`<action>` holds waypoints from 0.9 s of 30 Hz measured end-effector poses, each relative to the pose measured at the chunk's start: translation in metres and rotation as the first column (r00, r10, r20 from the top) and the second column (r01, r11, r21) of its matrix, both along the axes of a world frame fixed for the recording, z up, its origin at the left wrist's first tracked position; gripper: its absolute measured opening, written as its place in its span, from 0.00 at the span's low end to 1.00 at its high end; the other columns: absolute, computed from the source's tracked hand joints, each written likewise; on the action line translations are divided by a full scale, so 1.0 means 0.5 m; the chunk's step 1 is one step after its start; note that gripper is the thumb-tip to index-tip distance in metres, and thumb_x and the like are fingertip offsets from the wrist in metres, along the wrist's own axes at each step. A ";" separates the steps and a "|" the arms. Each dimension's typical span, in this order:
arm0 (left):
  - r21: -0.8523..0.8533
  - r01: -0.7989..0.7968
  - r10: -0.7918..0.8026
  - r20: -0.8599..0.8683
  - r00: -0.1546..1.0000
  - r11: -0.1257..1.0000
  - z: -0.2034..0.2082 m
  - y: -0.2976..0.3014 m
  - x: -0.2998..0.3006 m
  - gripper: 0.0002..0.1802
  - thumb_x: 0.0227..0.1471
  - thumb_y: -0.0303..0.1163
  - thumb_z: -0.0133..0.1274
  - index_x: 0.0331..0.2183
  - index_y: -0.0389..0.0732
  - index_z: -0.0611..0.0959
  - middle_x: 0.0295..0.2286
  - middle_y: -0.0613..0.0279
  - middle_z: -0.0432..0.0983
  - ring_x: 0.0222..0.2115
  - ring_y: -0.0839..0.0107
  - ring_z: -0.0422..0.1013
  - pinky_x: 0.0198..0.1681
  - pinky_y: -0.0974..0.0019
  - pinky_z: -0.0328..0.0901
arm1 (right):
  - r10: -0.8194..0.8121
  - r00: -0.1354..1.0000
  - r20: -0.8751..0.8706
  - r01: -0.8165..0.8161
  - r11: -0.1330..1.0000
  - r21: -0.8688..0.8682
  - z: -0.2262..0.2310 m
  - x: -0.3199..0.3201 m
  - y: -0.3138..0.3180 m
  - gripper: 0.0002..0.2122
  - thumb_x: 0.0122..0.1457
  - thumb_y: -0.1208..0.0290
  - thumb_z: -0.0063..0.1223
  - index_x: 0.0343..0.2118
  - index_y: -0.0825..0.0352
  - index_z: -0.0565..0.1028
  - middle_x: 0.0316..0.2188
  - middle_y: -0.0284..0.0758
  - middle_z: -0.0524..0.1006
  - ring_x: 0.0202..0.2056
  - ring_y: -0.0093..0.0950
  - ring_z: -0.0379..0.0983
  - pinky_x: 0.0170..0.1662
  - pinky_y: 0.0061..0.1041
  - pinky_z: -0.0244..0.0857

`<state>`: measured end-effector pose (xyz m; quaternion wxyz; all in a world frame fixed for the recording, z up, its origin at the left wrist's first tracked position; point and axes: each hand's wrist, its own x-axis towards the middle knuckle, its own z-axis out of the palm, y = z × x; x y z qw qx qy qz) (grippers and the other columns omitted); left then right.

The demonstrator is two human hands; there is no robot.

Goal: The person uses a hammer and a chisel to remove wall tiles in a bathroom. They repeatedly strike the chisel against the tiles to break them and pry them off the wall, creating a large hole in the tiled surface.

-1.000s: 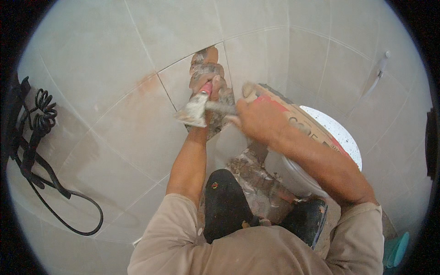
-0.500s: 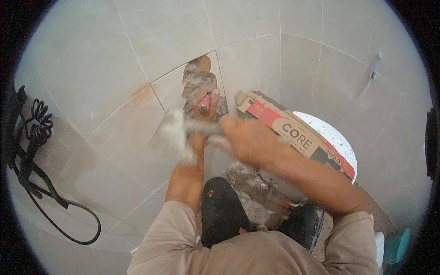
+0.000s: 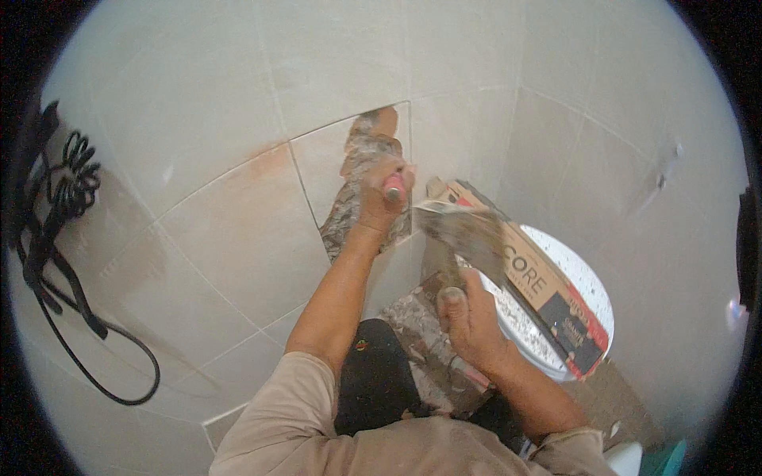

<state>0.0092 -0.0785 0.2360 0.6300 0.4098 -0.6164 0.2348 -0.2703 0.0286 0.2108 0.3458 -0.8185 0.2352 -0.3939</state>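
My left hand (image 3: 381, 210) is closed around a chisel (image 3: 394, 186) with a pinkish-red grip, its metal butt end facing me. The chisel is held against a rough, chipped-out patch (image 3: 367, 151) in the tiled wall; its tip is hidden. My right hand (image 3: 475, 321) grips the handle of a hammer (image 3: 464, 232), whose broad, dusty head is smeared by motion. The hammer head is to the right of the chisel, apart from it, in front of the cardboard box.
A long cardboard box (image 3: 548, 292) lies across a white speckled round surface (image 3: 597, 274) at the right. Broken rubble (image 3: 429, 337) covers the floor before my knees. Coiled black cable (image 3: 78, 174) hangs at the left. A teal item (image 3: 668, 458) stands lower right.
My right hand has swung the hammer from left of the chisel, across my left forearm, to the right and back. My left hand keeps the chisel at the chipped patch. The view has shifted.
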 end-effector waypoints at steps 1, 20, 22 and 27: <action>0.044 0.013 -0.013 0.007 1.000 0.999 0.004 0.005 -0.012 0.06 0.53 0.29 0.60 0.30 0.38 0.80 0.27 0.51 0.76 0.27 0.52 0.74 0.33 0.57 0.69 | -0.031 0.999 0.032 0.031 1.000 0.007 -0.015 -0.004 -0.015 0.24 0.69 0.55 0.43 0.53 0.75 0.69 0.33 0.49 0.76 0.35 0.49 0.71 0.40 0.43 0.65; 0.155 -0.042 0.036 0.041 0.999 0.987 0.045 0.010 -0.005 0.10 0.49 0.34 0.61 0.28 0.43 0.76 0.28 0.54 0.75 0.31 0.47 0.76 0.32 0.48 0.69 | 0.183 0.936 0.299 -0.101 0.957 -0.271 0.037 0.033 -0.077 0.17 0.70 0.59 0.37 0.34 0.68 0.72 0.30 0.46 0.77 0.35 0.49 0.74 0.42 0.43 0.67; 0.141 -0.002 -0.004 0.041 0.999 0.990 0.046 0.000 -0.016 0.10 0.48 0.33 0.62 0.28 0.43 0.76 0.28 0.54 0.75 0.31 0.47 0.76 0.32 0.48 0.69 | 0.277 0.943 0.184 -0.149 0.846 -0.512 0.011 0.028 -0.135 0.18 0.70 0.57 0.37 0.30 0.67 0.70 0.32 0.47 0.76 0.37 0.49 0.74 0.45 0.43 0.66; 0.190 -0.065 0.048 0.090 0.995 0.980 0.035 0.001 -0.010 0.11 0.45 0.31 0.63 0.28 0.43 0.76 0.29 0.54 0.77 0.32 0.47 0.76 0.33 0.48 0.70 | -0.244 0.960 0.135 0.279 0.869 -0.408 -0.015 0.090 -0.206 0.27 0.66 0.43 0.50 0.37 0.70 0.72 0.25 0.42 0.74 0.25 0.30 0.73 0.29 0.33 0.69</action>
